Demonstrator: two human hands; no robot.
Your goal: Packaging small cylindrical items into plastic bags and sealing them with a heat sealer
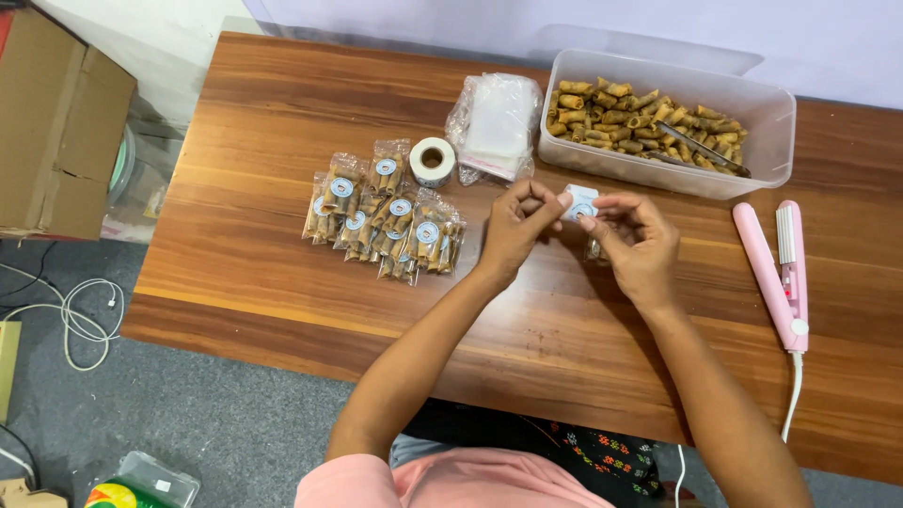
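Light was bright and even, apparently from overhead, and the wooden surface [282, 113] carried a soft sheen near its far edge. Only faint shadows lay under the forearms. Focus was sharp throughout, with slight wide-angle bending toward the frame's edges.

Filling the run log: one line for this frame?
left hand: pinching sticker | right hand: pinching sticker | packed bags: beside left hand | snack tub: behind hands

Between my fingertips is a small round white-and-blue sticker label [579, 204]; clear labelled snack packets [386, 221] lie left of it, beside a white label roll [433, 161].
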